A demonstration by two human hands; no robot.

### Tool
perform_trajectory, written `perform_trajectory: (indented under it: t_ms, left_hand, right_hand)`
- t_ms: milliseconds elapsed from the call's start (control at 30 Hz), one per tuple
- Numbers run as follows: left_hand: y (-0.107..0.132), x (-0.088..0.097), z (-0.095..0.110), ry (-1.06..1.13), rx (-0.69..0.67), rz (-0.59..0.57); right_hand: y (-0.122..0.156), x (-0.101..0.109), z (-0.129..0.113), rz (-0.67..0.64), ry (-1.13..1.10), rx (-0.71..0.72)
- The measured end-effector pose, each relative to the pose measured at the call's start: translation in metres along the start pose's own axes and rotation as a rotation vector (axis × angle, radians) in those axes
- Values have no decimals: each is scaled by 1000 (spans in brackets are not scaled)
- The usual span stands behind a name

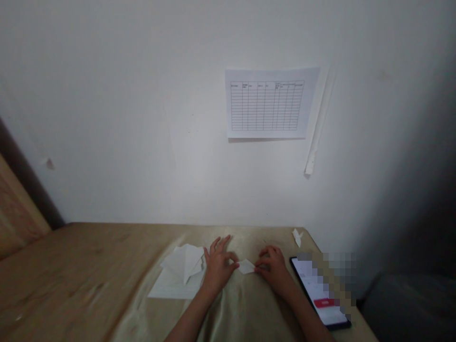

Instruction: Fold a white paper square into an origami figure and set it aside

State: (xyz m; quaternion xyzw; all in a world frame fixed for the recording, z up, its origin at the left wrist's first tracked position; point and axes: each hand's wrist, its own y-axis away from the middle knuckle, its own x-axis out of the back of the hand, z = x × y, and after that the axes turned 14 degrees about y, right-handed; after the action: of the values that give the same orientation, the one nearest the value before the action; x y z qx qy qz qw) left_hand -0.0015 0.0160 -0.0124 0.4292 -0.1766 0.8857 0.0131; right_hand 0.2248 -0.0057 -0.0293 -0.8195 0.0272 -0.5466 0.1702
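A small piece of folded white paper (246, 266), roughly diamond-shaped, is held between my two hands over the cloth-covered table (99, 270). My left hand (218, 263) pinches its left corner between thumb and index finger, while the other fingers spread upward. At the right corner, the fingertips of my right hand (272, 267) are closed on the same paper. Just left of my left hand lies a pile of creased white paper sheets (183, 266), some with folds standing up.
Right of my right forearm lies a phone (322, 294) with a lit screen, partly blurred out. A small folded paper figure (297, 237) sits near the table's back right corner. A printed table sheet (270, 104) hangs on the white wall. A wooden panel (19, 209) stands at far left.
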Motion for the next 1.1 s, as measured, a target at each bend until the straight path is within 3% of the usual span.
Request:
perform_trajectory:
  t_ms: [233, 467, 633, 867, 1100]
  left_hand:
    - [1, 2, 0, 17, -31, 63]
    - [4, 5, 9, 7, -29, 83]
    - [8, 2, 16, -21, -66, 43]
    - [13, -11, 11, -65, -54, -38]
    - [14, -16, 5, -78, -27, -69]
  right_hand:
    - [-4, 0, -2, 73, 22, 26]
    - [2, 18, -8, 237, 222, -56]
    - [3, 15, -12, 168, 288, -5]
    - [4, 7, -21, 62, 140, 131]
    - [6, 11, -21, 30, 58, 141]
